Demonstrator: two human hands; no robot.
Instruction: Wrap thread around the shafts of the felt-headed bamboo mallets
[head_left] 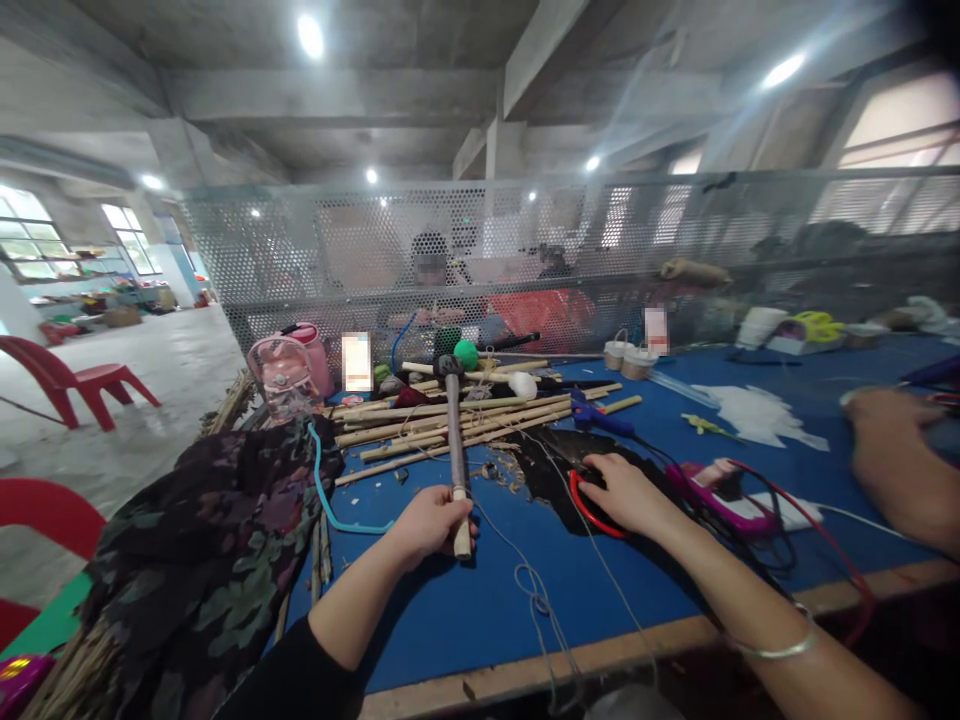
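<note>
My left hand (433,522) is closed round the lower end of a wooden stick (456,430), held upright above the table. Grey covering wraps most of its length, bare wood shows at the bottom, and a dark bundle (450,366) tops it. My right hand (622,492) has its fingers on the red-handled scissors (592,512), whose dark blades point away from me over a black cloth (551,490). A thin grey string (536,590) trails across the blue table (450,620) between my hands.
Several bare sticks (510,412) lie behind the wrapped one. A blue glue gun (600,416), a purple power strip (720,505) and cables are at right. Another person's arm (900,465) reaches in there. Camouflage cloth (210,560) lies left; a perforated metal screen (337,250) stands behind.
</note>
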